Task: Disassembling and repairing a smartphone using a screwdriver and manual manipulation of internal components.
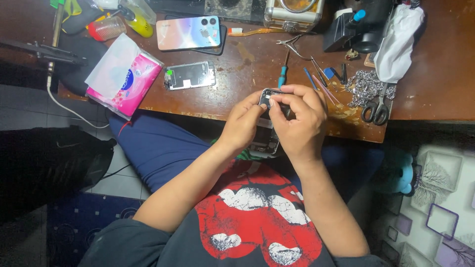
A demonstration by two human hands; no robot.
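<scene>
Both hands pinch a small dark phone body (271, 101) over the near edge of the wooden surface (247, 74): the left hand (242, 126) grips its side with bent fingers, the right hand (299, 121) curls over its top. At twelve o'clock from them lies a blue-handled screwdriver (283, 74). At two o'clock rest black-handled scissors (377, 111) beside a metal chain (365, 86). At ten o'clock sit a detached screen (190, 75), a pink tissue pack (123, 79) and, farther back, a pastel phone (189, 33).
</scene>
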